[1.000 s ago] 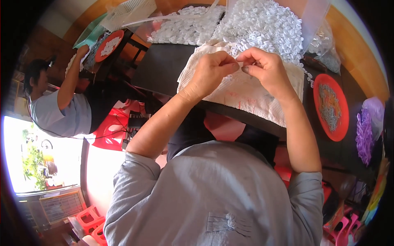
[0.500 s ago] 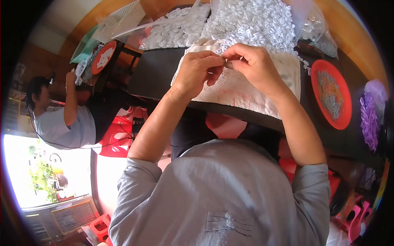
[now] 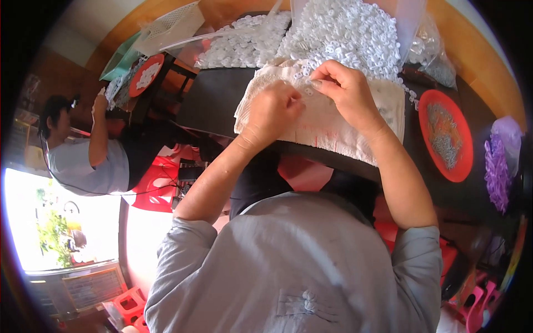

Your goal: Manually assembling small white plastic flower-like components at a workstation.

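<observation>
Over a cream towel [image 3: 327,126] on the dark table, my two hands are apart. My left hand [image 3: 276,112] is curled closed, slightly smeared by motion; whatever may be in its fingers is hidden. My right hand [image 3: 348,95] pinches thumb against forefinger near the towel's far edge; what is between the tips is too small to make out. Just beyond my fingers rises a big heap of small white plastic rings [image 3: 344,36], some of them spilling onto the towel.
A second batch of white pieces [image 3: 239,47] lies at the back left. To the right are a red plate [image 3: 465,161] of small metal pieces, a clear plastic bag [image 3: 436,58] and a purple bundle [image 3: 496,177]. Another person [image 3: 91,164] sits at a table on the left.
My hands, fingertips together before, have separated. The left has drawn back toward me and curled up, while the right stays almost in place. The view has shifted slightly.
</observation>
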The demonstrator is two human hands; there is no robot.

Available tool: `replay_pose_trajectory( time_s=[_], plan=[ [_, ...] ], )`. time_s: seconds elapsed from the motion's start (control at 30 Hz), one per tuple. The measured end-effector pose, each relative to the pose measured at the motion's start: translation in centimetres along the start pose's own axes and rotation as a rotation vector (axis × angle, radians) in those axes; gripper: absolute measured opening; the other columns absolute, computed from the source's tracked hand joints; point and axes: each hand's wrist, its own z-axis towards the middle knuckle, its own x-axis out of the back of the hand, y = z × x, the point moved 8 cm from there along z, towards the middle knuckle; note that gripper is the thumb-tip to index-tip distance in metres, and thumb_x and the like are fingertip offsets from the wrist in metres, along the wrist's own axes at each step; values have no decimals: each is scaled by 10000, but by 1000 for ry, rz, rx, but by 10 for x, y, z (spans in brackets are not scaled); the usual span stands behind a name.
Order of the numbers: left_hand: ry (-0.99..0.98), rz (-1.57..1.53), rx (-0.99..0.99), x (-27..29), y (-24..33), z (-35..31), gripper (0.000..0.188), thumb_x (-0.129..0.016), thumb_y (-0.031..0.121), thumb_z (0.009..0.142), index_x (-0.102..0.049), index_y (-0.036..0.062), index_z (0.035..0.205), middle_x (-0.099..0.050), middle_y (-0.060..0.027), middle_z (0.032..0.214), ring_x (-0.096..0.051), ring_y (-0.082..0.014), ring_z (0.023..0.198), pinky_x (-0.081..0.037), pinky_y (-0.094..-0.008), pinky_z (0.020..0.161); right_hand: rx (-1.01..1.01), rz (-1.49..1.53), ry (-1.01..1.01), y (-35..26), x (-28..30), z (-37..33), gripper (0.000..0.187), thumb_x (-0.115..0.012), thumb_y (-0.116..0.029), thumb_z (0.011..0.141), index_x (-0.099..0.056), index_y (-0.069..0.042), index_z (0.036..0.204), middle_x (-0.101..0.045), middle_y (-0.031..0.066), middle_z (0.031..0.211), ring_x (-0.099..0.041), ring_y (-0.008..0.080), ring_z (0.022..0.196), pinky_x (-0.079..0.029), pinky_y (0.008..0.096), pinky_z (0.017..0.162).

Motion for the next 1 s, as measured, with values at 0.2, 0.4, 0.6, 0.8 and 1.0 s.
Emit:
replay_pose_trajectory(
  time_s=[0.2,0.4,0.6,0.8,1.0],
  plan=[
    [55,68,-78,-3,5,-2,134,-697,103,728,-630,17,806,-588,-92,753,-612,-262,711,-481,-345,641,-82,107,9,11,-3,-3,68,-573,-24,856,-606,-19,916,-603,-16,803,-537,57,701,-418,204,614],
    [3,-644,408,-5,-24,-2,86,-705,48,750,-636,12,788,-637,-31,753,-572,-93,651,-460,-250,549,-217,182,16,-4,-4,-4,50,-591,-69,878,-609,-37,911,-606,-14,812,-562,63,711,-435,210,623],
    [121,-980,321,-3,-7,14,149,-706,14,766,-626,-6,891,-627,-30,726,-564,-73,621,-435,-206,477,-173,124,11,-13,-10,11,27,-591,-58,888,-595,-42,909,-583,-28,791,-536,50,693,-437,203,616],
    [199,-1054,258,5,1,17,340,-700,-49,734,-560,-4,1041,-622,-49,781,-566,-85,636,-431,-213,478,-59,48,32,-19,-14,15,38,-581,-42,896,-580,-17,925,-574,-18,797,-528,56,703,-451,215,622],
    [168,-1138,489,-17,-12,11,150,-650,-22,780,-603,-28,922,-626,-65,772,-577,-111,637,-443,-228,518,-122,272,187,-3,-12,7,54,-578,-35,899,-579,-20,951,-589,7,840,-544,78,722,-459,224,638]
  ],
)
